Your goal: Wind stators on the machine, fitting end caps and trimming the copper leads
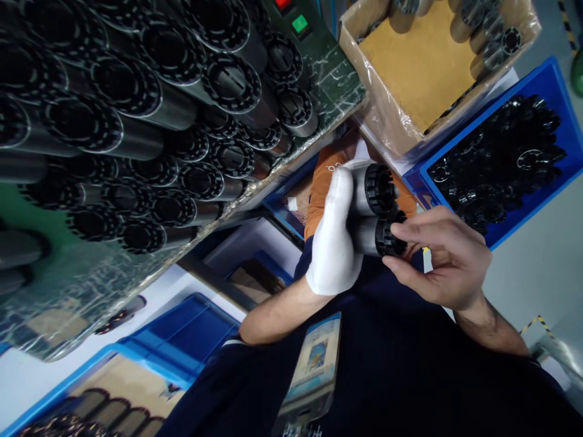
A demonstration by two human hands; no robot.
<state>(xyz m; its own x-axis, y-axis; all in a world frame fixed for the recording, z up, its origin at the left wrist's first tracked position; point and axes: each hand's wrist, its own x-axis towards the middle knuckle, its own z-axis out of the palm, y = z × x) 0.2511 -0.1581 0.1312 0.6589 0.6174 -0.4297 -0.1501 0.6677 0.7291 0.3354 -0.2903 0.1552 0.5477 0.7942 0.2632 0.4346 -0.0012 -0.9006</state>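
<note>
My left hand (334,243), in a white glove, is closed around two grey metal cylinders held side by side. The upper cylinder (359,189) carries a black toothed end ring (379,188) facing right. On the lower cylinder (364,235) sits a similar black end ring (386,237). My bare right hand (444,255) pinches that lower ring between thumb and fingers. Whether the ring is fully seated cannot be seen. The cylinders' left ends are hidden by the glove.
Many ringed cylinders (177,212) stand on a green-topped bench (337,91) at left. A blue bin (492,246) of black rings is at right, beside a plastic-lined carton (410,124) with cylinders. Another blue crate (113,349) sits lower left. A person in orange (321,188) is beyond my hands.
</note>
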